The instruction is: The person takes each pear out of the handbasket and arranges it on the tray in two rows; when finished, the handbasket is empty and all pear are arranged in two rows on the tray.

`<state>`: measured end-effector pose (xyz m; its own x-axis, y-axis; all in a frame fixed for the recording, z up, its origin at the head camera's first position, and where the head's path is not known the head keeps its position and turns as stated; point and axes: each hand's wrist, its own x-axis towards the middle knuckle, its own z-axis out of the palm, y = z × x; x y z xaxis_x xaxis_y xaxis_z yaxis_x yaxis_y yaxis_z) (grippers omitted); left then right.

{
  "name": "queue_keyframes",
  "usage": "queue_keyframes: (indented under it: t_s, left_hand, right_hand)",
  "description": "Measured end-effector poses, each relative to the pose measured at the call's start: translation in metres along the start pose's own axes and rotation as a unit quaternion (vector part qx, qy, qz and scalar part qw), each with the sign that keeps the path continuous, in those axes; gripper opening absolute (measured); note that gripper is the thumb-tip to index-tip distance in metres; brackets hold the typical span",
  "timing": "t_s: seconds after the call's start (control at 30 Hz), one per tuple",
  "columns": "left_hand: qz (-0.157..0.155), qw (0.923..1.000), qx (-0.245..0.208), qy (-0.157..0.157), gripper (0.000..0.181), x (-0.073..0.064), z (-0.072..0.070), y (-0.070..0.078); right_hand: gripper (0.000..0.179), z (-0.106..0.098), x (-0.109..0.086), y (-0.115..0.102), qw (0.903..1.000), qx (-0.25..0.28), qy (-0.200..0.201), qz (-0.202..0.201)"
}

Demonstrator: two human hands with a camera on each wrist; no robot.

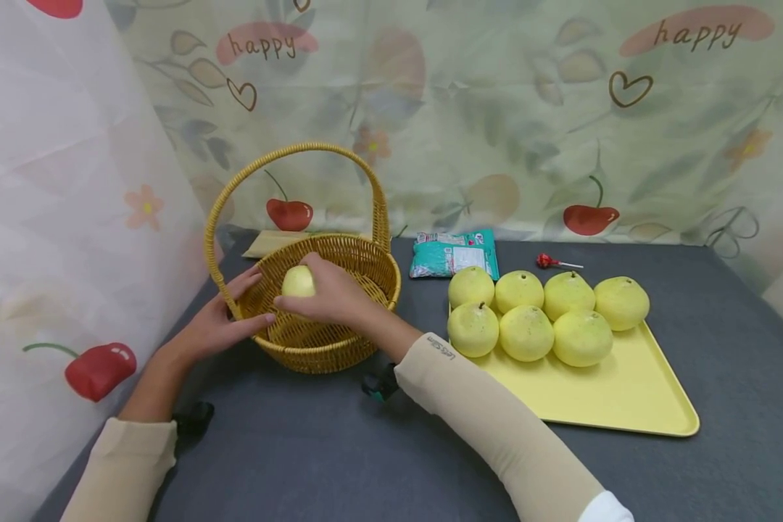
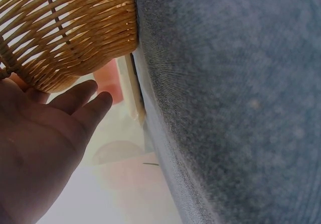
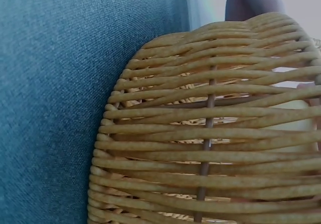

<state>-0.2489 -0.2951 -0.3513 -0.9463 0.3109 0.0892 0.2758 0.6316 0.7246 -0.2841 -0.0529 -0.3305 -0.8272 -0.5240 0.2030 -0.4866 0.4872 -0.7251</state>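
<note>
A wicker basket (image 1: 329,360) with a tall arched handle stands left of centre on the dark cloth. My right hand (image 1: 333,290) reaches inside the rim and grips a pale yellow pear (image 1: 299,281). At the basket's left side, by the foot of the handle, my left hand (image 1: 218,326) holds the rim, its thumb lying over the edge. In the left wrist view, two fingers of that hand (image 2: 42,138) extend along the outside of the woven wall (image 2: 95,28). Basket weave (image 3: 210,133) fills much of the right wrist view and partly hides the pear.
To the right, several more pears (image 1: 528,333) sit in two rows on a yellow tray (image 1: 626,406). Behind them lie a teal packet (image 1: 453,254) and a red lollipop (image 1: 547,261). A flat tan item (image 1: 274,243) lies behind the basket. Printed curtains border the back and left.
</note>
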Motion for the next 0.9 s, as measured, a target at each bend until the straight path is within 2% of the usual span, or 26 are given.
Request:
queue_keyframes:
  t_s: [0.37,0.7,0.9]
  left_hand:
    - [-0.005,1.0000,-0.007,0.002,0.088,0.001,0.001,-0.001]
    - [-0.012,0.9999,0.002,0.001,0.090,0.001,0.000,0.002]
    - [-0.008,1.0000,-0.003,-0.003,0.089,0.001,0.000,0.002]
  right_hand:
    - [0.050,-0.016,-0.009,0.004,0.9997,0.011,0.017,-0.016]
    - [0.051,-0.031,-0.021,-0.005,0.9967,0.079,0.017,0.000]
    - [0.056,-0.047,-0.036,-0.013,0.9920,0.126,0.009,-0.001]
